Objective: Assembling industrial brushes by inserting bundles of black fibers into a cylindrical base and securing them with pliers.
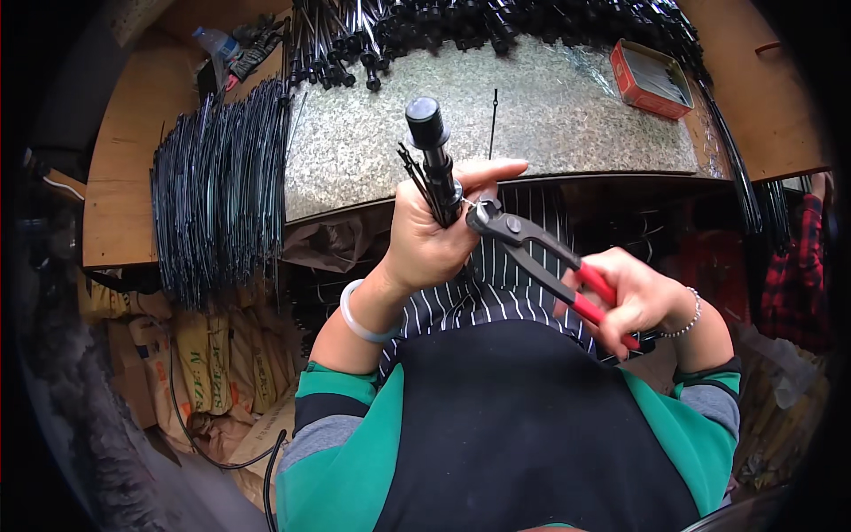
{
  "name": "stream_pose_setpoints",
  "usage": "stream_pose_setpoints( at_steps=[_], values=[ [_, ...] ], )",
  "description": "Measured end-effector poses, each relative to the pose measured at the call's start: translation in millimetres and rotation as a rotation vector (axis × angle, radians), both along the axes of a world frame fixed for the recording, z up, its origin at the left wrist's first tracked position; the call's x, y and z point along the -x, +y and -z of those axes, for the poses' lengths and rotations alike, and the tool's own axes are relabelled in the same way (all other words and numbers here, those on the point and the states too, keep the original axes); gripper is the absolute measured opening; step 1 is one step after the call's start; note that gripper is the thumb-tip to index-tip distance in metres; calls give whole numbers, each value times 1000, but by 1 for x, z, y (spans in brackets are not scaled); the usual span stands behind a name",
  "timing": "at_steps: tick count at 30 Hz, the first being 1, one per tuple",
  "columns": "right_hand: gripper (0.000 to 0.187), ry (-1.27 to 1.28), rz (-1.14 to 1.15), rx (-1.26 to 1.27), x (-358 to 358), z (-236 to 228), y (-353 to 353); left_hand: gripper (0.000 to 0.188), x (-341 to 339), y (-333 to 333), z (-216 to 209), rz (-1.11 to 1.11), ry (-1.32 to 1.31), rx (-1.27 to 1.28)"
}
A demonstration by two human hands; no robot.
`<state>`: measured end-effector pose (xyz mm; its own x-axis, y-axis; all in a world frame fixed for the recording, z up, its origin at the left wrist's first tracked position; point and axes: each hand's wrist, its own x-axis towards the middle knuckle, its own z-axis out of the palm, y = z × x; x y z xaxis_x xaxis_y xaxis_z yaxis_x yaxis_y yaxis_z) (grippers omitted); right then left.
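Observation:
My left hand (430, 230) is wrapped round a black umbrella shaft (433, 160), its wide round cap pointing up and its index finger stretched out to the right. A few thin black ribs (415, 173) stick up beside the shaft in the same grip. My right hand (634, 297) is closed on the red handles of a pair of end-cutting pincers (532, 239). Their dark jaws meet the shaft's lower collar, at a short bit of thin shiny wire (468, 203). Whether the jaws bite on the wire is too small to tell.
A speckled bench top (355, 151) lies ahead, with one thin black rib (494, 120) on it. Piled black shafts (417, 27) line its back. Many ribs (217, 195) hang over the left edge. A red box (651, 80) of thin metal pieces stands right; a bottle (215, 42) lies back left.

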<state>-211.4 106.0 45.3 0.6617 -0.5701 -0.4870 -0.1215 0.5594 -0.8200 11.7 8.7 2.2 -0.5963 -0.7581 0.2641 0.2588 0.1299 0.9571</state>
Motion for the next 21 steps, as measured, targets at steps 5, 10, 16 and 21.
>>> stream_pose_setpoints(
  at_steps=[5,10,16,21],
  values=[
    [42,733,283,1305,-16,16,8,41,-2,0,-3,-23,-30,25],
    [56,59,-51,-13,1,3,-2,40,1,-3,4,-3,4,46],
    [65,472,230,1146,-13,25,1,34,-1,-3,6,-29,-32,-2],
    [55,563,44,952,-9,23,-4,31,0,-3,6,-57,-45,19]
  ],
)
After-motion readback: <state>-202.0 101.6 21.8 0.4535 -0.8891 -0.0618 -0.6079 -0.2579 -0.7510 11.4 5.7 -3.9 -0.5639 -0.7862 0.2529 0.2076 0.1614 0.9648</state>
